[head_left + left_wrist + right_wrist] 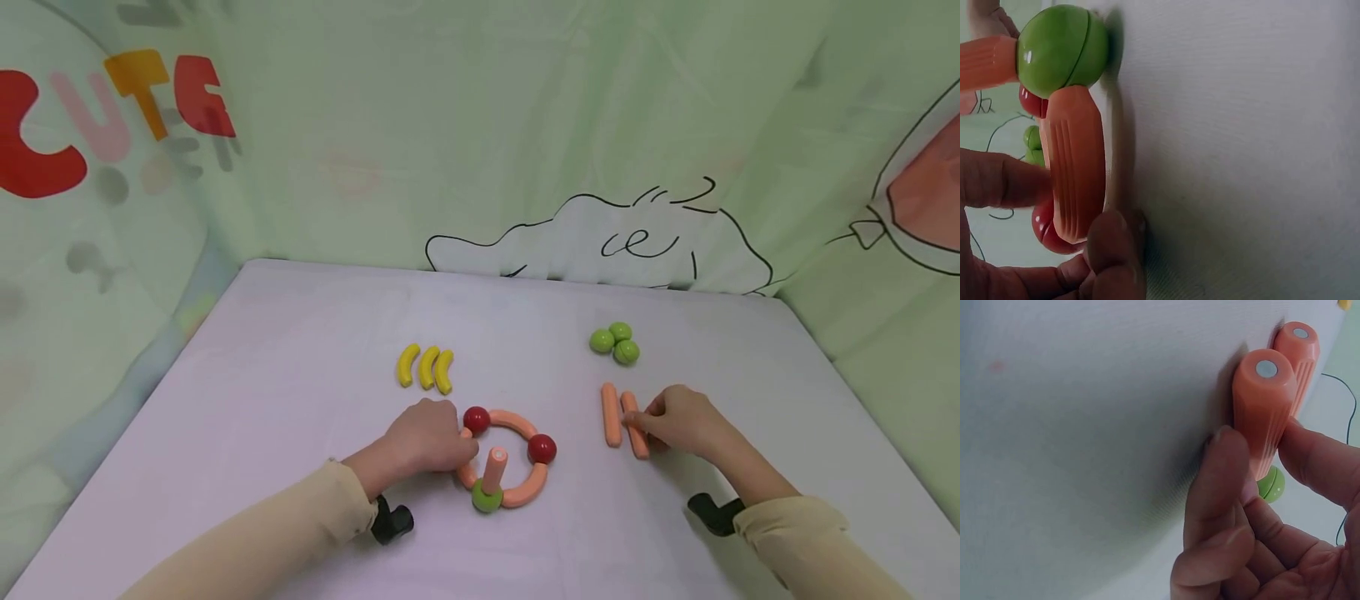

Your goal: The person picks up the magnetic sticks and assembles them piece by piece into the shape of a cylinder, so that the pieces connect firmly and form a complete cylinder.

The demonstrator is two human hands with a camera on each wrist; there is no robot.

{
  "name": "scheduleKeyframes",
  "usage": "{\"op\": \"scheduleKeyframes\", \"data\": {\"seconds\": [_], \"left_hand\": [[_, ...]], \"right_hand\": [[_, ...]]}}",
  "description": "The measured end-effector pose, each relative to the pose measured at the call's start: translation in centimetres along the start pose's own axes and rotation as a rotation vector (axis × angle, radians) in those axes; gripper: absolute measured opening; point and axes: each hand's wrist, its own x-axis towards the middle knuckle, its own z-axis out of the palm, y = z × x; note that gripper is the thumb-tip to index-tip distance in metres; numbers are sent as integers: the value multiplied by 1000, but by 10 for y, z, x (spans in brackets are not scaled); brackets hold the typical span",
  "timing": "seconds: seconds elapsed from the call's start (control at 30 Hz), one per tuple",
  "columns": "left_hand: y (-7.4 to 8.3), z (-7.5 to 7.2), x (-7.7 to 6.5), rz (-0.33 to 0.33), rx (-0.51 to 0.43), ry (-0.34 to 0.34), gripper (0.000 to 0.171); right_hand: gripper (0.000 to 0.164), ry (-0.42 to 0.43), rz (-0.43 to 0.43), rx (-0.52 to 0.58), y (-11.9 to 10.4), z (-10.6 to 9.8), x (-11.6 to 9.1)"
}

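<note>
Sleeves [262, 533]: you are wearing cream cuffs, with a black mount [393, 523] showing at each wrist.
Green ball [487, 497]: it is sitting at the ring's near side, a pink peg [495, 468] standing up from it.
Ring [527, 490]: it is lying on the table [315, 333], its three pink curves meeting that ball and two red balls [542, 448].
Left hand [427, 433]: you are pinching the left curve [1075, 162] between thumb and fingers, your grip narrow.
Right hand [686, 421]: you are pinching the right stick [1257, 415] narrowly; I cannot tell whether it is touching the table.
Left stick [611, 414]: it is lying just beside the held one.
Bananas [427, 367]: three are lying in a row beyond your left hand.
Far balls [602, 340]: three green ones are clustering beyond the sticks.
Backdrop [487, 125]: pale green cloth is hanging behind.
</note>
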Motion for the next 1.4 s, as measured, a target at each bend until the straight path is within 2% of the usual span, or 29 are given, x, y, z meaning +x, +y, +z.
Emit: {"op": "scheduleKeyframes", "data": {"seconds": [0.17,0.23,0.4,0.63,0.87,1.1,1.4], "left_hand": [[2,4,-7,1,79,3,45],[2,5,-8,12,72,1,44],[3,5,-7,26,0,13,39],[1,4,-3,61,-142,73,31],[-4,6,1,105,-222,116,14],[-10,7,5,89,-320,80,15],[-12,6,5,91,-356,71,10]], "right_hand": [[39,-4,6,0,0,-1,-1],[39,-6,6,1,0,-1,-2],[38,-12,-4,-4,-1,-2,-3],[36,-17,0,-11,0,-2,-3],[34,-28,4,-14,1,-2,-2],[35,-36,6,14,2,0,-3],[41,16,-3,143,5,-8,-16]]}}
